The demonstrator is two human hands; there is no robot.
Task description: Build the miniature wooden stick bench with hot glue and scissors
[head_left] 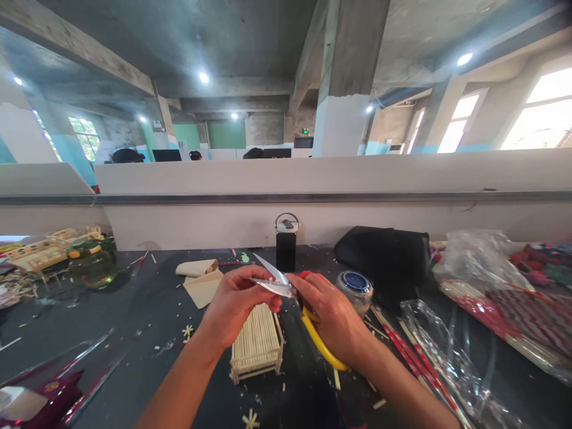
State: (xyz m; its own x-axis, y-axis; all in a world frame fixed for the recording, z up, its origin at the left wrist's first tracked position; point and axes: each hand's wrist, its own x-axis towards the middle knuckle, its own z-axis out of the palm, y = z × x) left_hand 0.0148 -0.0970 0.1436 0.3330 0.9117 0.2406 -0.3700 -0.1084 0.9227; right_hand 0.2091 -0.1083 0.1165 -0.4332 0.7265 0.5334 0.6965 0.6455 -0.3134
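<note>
My right hand [328, 310] grips a pair of scissors [324, 344] with yellow and red handles, its blades parted and pointing left. Close by, my left hand [243, 301] has its fingers pinched together right at the blades; a small pale bit shows there, but its kind is too small to make out. Below both hands a small model of pale sticks [257, 342], like a little bed or bench with a slatted top, rests on the dark table [156, 381]. Its far end is hidden behind my left hand.
A jar with a blue lid [355, 289] stands right of my hands, a black speaker-like box with a handle [286, 247] behind them. Folded brown paper [203, 286] lies to the left. Plastic-wrapped sticks [482, 322], a black bag [384, 253] and a glass jug [92, 262] stand around. Stick scraps are scattered about.
</note>
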